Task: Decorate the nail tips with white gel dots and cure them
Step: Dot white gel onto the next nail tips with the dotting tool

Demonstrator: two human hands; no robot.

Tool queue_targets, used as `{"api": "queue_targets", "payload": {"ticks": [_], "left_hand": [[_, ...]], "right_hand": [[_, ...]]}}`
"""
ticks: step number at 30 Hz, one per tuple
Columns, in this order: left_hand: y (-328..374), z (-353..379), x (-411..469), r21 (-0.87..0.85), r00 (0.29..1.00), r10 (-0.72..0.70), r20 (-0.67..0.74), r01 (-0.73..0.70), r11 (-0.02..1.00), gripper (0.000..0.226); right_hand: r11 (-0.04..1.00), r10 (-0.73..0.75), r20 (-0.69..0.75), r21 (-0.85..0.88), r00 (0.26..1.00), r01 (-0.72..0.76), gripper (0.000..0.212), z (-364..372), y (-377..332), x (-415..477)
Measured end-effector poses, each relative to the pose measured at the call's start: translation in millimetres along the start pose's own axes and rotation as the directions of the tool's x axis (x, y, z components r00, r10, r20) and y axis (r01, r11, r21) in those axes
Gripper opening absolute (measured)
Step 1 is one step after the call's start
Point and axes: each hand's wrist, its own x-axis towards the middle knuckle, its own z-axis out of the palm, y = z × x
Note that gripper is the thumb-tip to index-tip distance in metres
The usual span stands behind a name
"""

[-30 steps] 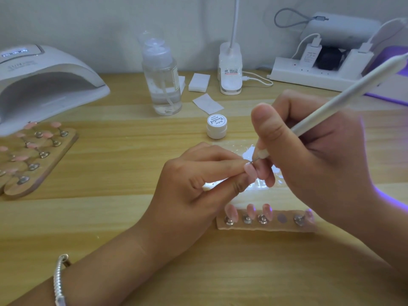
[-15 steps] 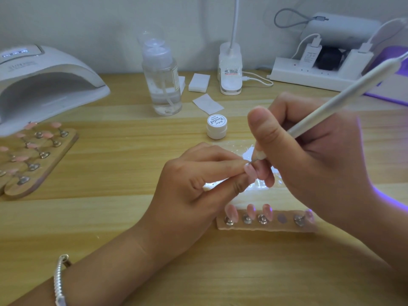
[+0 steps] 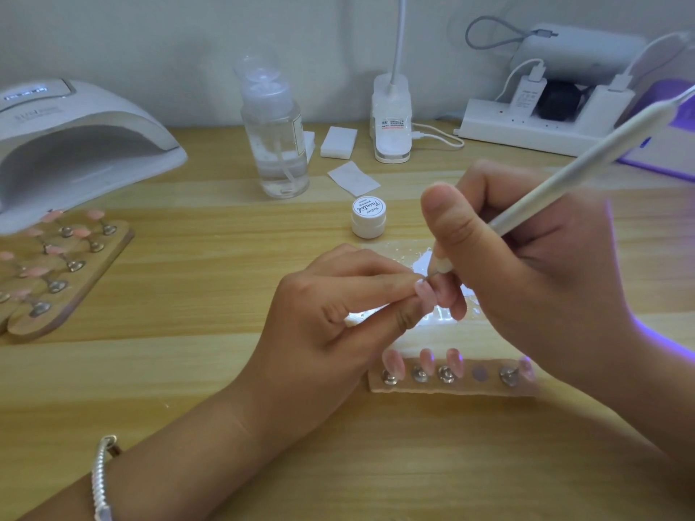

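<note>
Since the nail tip [image 3: 424, 293] looks light and slick, the left hand [image 3: 331, 314] pinches it; at three o'clock the right hand [image 3: 534, 272] grips the pen [image 3: 564, 178]

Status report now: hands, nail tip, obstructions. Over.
Left hand pinches pink nail tip. Right hand grips dotting pen, point at the nail tip. Gel jar capped, behind the hands. Nothing in the way.

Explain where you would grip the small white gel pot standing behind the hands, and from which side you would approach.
Grip the gel pot by its round side wall, thumb opposite fingers, coming from above. It stands upright with its lid on, short and wide, so the top is free; the right hand with the dotting pen probably crowds its right side.
</note>
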Motion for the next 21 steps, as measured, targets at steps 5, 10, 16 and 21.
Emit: {"api": "queue_targets", "payload": {"ticks": [5, 10, 16, 21], "left_hand": [[1.7, 0.0, 0.2, 0.045, 1.000, -0.012, -0.022, 0.013, 0.999, 0.013], [2.9, 0.6, -0.2, 0.032, 0.999, -0.038, -0.031, 0.039, 0.999, 0.013], [3.6, 0.3, 0.9, 0.099, 0.998, -0.032, -0.046, 0.036, 0.994, 0.013], [3.0, 0.5, -0.2, 0.075, 0.995, -0.086, -0.043, 0.089, 0.993, 0.013]], "right_hand": [[0.999, 0.003, -0.071, 0.047, 0.997, 0.001, 0.042, -5.8, -0.5, 8.6], [0.996, 0.016, -0.145, 0.093, 0.989, -0.002, 0.042, -17.2, 2.1, 20.1], [0.990, 0.104, -0.082, -0.087, 0.991, -0.111, 0.048, -32.0, 24.0, 28.7], [0.884, 0.335, 0.004, -0.348, 0.942, -0.312, 0.050, -37.9, 44.9, 24.3]]}}
